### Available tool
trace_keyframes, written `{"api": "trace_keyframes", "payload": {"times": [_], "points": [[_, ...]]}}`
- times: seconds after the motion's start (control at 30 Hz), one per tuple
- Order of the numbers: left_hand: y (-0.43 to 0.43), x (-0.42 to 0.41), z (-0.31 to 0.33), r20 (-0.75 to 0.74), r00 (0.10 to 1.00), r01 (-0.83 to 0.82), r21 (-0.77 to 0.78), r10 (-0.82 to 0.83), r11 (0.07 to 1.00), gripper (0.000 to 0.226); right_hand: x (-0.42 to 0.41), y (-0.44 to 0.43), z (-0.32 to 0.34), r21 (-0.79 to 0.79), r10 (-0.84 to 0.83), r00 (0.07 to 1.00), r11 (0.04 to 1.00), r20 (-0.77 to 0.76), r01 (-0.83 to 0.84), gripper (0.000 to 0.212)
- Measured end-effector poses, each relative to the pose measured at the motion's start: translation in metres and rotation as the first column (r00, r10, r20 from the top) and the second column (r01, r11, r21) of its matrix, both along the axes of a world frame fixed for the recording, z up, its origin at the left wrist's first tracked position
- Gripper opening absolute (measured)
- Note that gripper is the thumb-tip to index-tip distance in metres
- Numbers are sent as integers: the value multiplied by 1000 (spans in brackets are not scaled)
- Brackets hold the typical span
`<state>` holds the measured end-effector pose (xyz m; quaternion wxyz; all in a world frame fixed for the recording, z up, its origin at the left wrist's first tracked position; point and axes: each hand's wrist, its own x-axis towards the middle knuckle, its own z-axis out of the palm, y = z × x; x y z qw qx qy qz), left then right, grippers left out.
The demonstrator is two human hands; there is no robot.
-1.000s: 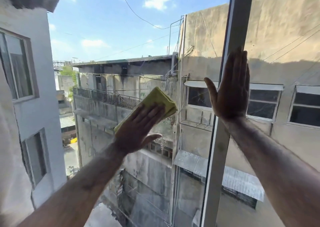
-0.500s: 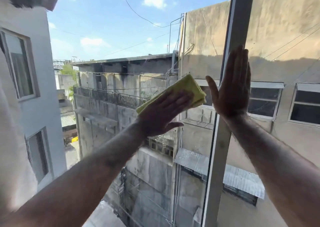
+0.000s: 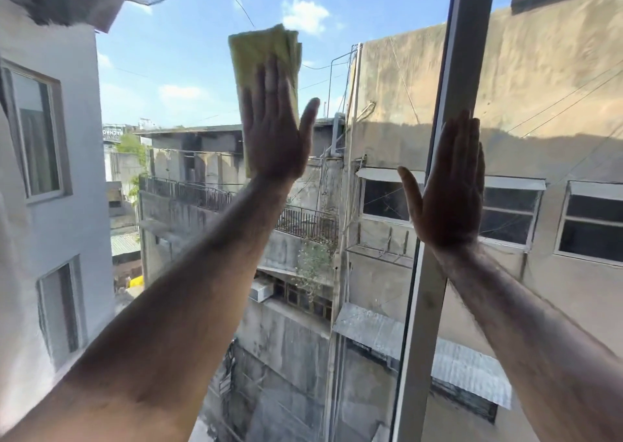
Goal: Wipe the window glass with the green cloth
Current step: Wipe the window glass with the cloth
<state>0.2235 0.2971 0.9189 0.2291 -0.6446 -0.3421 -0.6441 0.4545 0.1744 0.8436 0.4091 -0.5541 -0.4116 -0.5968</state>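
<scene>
Both hands raised, palms flat

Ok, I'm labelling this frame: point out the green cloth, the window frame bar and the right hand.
green cloth (image 3: 259, 48), head view, upper folded part.
window frame bar (image 3: 467, 47), head view, upper stretch.
right hand (image 3: 448, 199), head view, back of the hand.

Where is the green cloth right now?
In the head view, the folded green cloth is high on the glass, left of the grey window frame, pressed flat under the left hand.
</scene>
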Motion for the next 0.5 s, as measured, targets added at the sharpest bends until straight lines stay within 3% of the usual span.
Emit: {"api": "trace_keyframes", "payload": {"times": [0.07, 0.13, 0.27, 0.4, 0.5], "points": [[-12, 27, -14, -229, 973, 39, 129, -9, 991, 78, 0, -1, 0, 3, 0, 1000, 1000, 2, 0, 87], [-21, 39, -47, -317, 948, 75, 190, -11, 979, 74, -1, -1, 0, 4, -4, 1000, 1000, 1, 4, 86], [-30, 31, -95, -301, 950, 149, 199, -84, 969, 59, -2, -2, 1, -18, -15, 1000, 1000, -8, 15, 87], [-37, 20, -79, -259, 961, 161, 244, -96, 956, 42, -3, -4, 1, -37, -16, 1000, 999, -23, 15, 88], [-46, 12, -59, -266, 957, 155, 131, -116, 979, 47, -4, -5, 2, -54, -8, 999, 999, -32, 7, 90]]}}
